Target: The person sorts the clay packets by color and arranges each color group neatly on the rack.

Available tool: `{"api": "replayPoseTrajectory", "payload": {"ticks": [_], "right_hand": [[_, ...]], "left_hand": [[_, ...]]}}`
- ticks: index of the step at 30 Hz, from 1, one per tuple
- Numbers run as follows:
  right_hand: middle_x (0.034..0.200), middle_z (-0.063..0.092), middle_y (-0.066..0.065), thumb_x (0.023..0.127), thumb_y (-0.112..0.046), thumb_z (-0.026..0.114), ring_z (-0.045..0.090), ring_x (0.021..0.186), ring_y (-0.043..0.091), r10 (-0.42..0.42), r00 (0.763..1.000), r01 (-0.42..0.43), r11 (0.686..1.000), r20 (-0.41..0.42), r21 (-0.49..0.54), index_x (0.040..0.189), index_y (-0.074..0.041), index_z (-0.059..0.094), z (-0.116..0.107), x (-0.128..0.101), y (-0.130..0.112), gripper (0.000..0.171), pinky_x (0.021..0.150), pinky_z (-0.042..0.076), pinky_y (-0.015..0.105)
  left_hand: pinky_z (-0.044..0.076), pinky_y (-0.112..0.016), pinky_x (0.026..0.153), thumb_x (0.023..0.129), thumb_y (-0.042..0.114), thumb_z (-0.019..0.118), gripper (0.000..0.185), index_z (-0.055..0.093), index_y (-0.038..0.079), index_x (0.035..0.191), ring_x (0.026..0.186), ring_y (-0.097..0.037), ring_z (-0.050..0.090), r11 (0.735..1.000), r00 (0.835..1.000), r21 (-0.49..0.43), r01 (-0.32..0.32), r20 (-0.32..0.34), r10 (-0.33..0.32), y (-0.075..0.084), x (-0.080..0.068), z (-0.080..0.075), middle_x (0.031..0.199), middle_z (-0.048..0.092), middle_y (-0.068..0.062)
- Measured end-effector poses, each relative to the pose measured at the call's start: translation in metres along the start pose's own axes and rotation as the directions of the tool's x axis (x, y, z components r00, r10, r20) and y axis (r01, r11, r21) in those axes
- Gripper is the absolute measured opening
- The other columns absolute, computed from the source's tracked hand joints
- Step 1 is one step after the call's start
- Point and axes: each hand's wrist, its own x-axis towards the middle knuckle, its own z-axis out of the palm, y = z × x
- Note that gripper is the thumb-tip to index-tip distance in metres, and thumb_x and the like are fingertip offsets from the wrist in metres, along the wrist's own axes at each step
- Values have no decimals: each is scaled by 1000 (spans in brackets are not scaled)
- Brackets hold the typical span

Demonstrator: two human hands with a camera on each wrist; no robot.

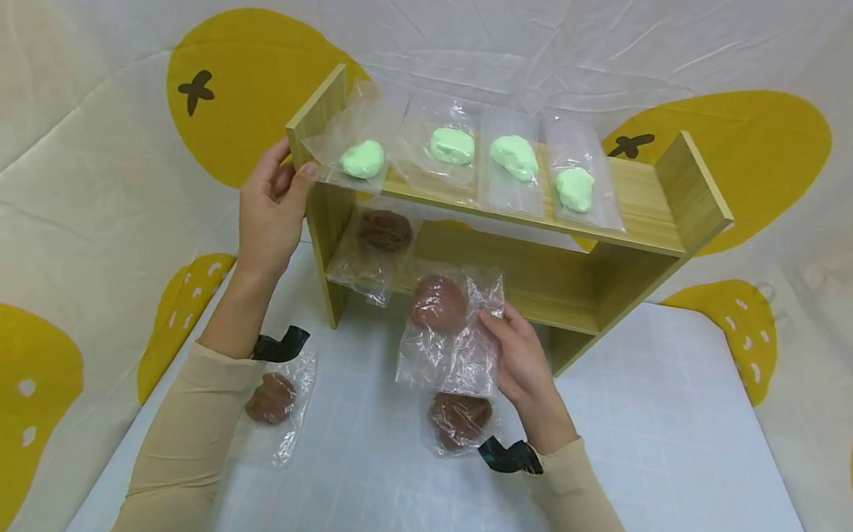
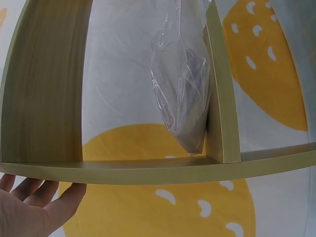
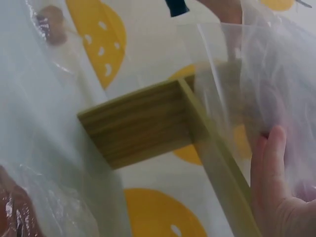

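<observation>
My right hand [image 1: 527, 366] pinches the edge of a clear plastic bag [image 1: 419, 361] holding a round brown lump [image 1: 439, 303]. The bag is in front of the lower level of a small wooden shelf [image 1: 671, 210]. In the right wrist view, the bag's film fills the right side beside the thumb. My left hand [image 1: 272, 216] holds the shelf's left side panel, thumb at its front edge and fingers against the outer face. Another bagged brown lump [image 1: 386, 231] lies at the left end of the lower level, its bag hanging over the front edge.
Several bagged pale green lumps [image 1: 514, 156] line the top level. On the table [image 1: 684, 437], one bagged brown lump [image 1: 271, 397] lies by the left forearm, another [image 1: 461, 419] near the right wrist. A patterned cloth [image 1: 445, 25] hangs behind the shelf.
</observation>
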Motion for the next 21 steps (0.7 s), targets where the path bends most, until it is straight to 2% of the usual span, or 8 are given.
{"api": "replayPoseTrajectory", "payload": {"ticks": [5,11,17,21], "right_hand": [[126,53,12,106,-5,44,60,111,22,-18,998,19,1000,-57,12,148,1,36,9,8,-1,43,91,54,35],[112,58,8,105,-3,47,63,97,17,-53,993,56,998,-106,21,138,2,44,16,19,-6,34,81,57,30],[111,58,9,104,0,46,64,93,17,-80,984,88,995,-157,47,132,2,47,19,35,-10,28,77,57,28],[111,57,7,104,2,45,62,90,12,-107,981,114,993,-159,39,130,2,46,22,47,-14,26,68,55,20]], "left_hand": [[46,-37,103,99,10,63,42,58,9,140,121,-25,59,1000,1000,5,-3,-1,3,0,0,0,133,62,-15],[47,-37,101,99,11,64,42,58,10,140,119,-26,60,1000,1000,0,-3,3,3,1,-1,0,132,62,-15],[48,-37,100,99,12,64,42,58,10,140,119,-26,60,1000,1000,-3,4,2,-4,1,-1,0,132,62,-15],[48,-37,100,99,13,64,42,58,10,140,118,-26,60,1000,1000,-2,7,1,-7,1,-1,0,131,62,-15]]}}
